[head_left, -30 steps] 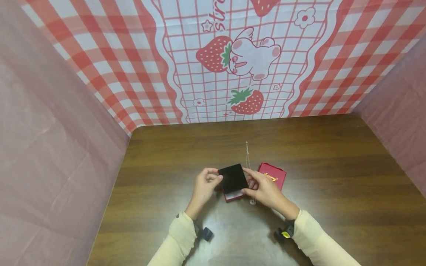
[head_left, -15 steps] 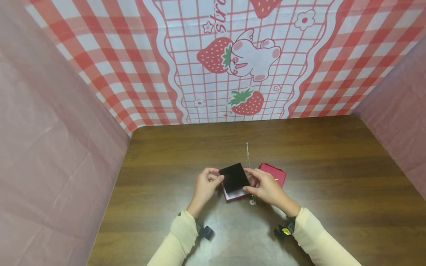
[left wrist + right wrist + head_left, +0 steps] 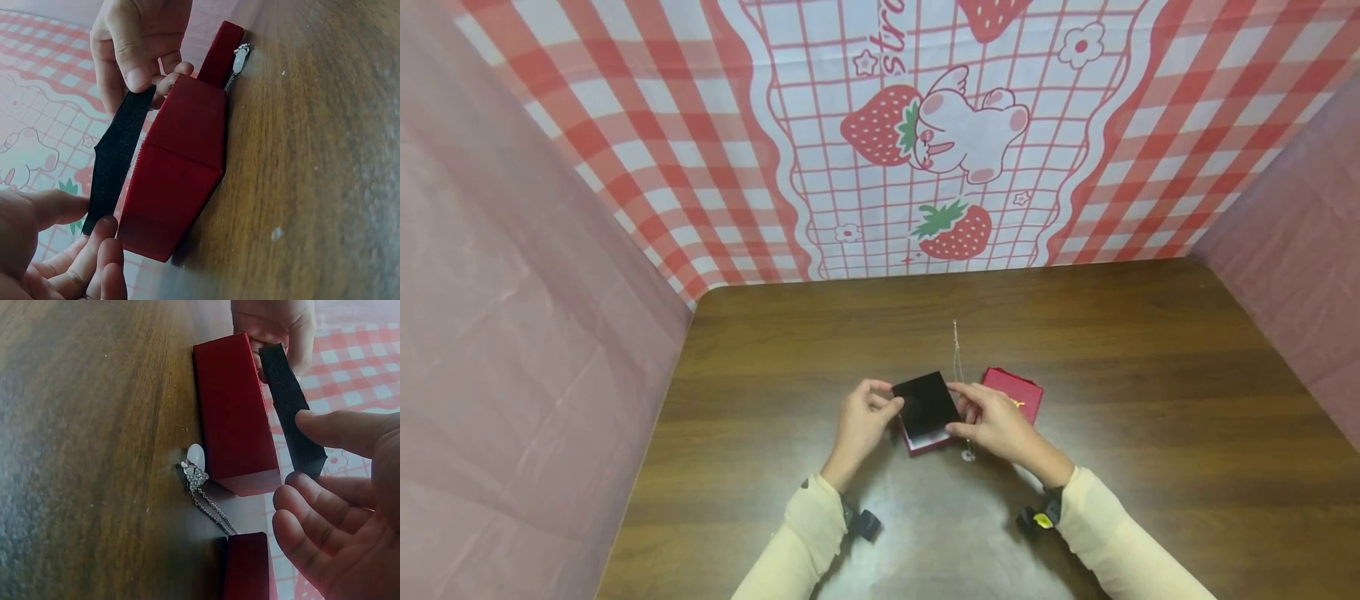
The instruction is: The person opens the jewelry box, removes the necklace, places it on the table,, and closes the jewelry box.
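A thin black square pad point(image 3: 927, 404) is held between my two hands, just above a red box base point(image 3: 917, 447) with a pale inside. My left hand point(image 3: 863, 421) pinches the pad's left edge between thumb and fingers. At its right edge, my right hand point(image 3: 996, 423) pinches it by a corner. In the left wrist view, a gap shows between the pad point(image 3: 122, 156) and the box point(image 3: 178, 169). Beside the box lies a silver necklace point(image 3: 215, 515) with a sparkling, white-stoned pendant point(image 3: 195, 464); in the head view my right hand covers part of its chain.
A red lid point(image 3: 1017, 390) with gold lettering lies right of the box, partly behind my right hand. The wooden table point(image 3: 760, 350) meets a strawberry-print cloth point(image 3: 955, 167) at the back, with pink cloth point(image 3: 535, 292) on both sides.
Almost nothing differs. Over the last second the pad shifts very slightly above the box, showing a bit more of its pale inside, while both hands keep their grip.
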A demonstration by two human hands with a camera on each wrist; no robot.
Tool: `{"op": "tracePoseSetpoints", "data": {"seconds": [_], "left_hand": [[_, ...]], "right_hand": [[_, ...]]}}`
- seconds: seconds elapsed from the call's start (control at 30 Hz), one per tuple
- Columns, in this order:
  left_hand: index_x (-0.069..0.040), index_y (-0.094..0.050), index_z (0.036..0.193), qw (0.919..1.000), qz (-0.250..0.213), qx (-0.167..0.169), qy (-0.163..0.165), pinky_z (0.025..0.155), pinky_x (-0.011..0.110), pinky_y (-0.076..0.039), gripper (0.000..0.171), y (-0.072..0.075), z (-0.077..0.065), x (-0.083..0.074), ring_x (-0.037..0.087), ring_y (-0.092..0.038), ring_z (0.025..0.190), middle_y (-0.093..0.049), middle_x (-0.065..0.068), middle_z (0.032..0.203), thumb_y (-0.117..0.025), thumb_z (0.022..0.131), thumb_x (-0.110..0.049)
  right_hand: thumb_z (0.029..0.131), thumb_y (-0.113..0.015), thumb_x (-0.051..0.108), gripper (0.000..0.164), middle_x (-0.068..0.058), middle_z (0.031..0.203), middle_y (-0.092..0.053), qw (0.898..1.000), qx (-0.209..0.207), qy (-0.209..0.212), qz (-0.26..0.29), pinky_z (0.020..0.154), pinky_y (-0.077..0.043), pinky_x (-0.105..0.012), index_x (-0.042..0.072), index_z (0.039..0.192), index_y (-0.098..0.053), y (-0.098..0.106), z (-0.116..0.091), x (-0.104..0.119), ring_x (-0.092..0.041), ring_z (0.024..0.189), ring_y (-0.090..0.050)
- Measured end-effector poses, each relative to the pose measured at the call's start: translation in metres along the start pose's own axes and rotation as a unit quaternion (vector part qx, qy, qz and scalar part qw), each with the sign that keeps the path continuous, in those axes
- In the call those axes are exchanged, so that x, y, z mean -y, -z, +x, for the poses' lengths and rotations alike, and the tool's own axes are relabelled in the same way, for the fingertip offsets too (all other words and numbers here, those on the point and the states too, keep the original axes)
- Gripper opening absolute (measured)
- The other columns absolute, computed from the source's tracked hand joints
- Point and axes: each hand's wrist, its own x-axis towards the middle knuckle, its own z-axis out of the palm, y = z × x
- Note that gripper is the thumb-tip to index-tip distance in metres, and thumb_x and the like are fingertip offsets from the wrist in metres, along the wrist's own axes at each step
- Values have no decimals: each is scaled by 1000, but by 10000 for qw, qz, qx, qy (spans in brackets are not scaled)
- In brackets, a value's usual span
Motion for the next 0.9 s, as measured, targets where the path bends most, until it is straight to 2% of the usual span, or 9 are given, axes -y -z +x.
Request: {"op": "tracePoseSetpoints", "data": {"seconds": [0.37,0.53,0.7,0.9], "left_hand": [[-1,-64,107,9996,257,45,-147,57,24,-53,30,1,-2,1,16,-66,65,-73,14,81,-75,82,-14],[-1,-64,106,9995,282,77,-114,56,24,-53,30,2,-4,0,17,-66,63,-73,15,81,-75,82,-14],[-2,-64,105,9993,349,72,-100,56,25,-52,29,2,-4,0,16,-66,62,-73,14,80,-76,81,-14],[-3,-64,106,9990,385,129,-199,57,23,-53,29,1,-4,2,16,-66,65,-73,12,80,-75,82,-13]], "right_hand": [[73,-82,10,58,-2,78,-65,9997,256,-39,-14,58,-47,-19,-6,125,-60,1,1,-1,-1,63,-51],[76,-81,16,55,2,76,-63,9993,342,-101,-62,58,-46,-19,-6,123,-62,1,0,0,0,62,-50],[84,-75,20,43,5,72,-64,9996,184,-98,-210,58,-47,-18,-5,117,-66,-1,0,1,1,62,-51],[81,-76,11,40,4,69,-66,9996,26,-267,-51,57,-47,-19,-4,117,-66,-2,0,3,1,60,-54]]}}
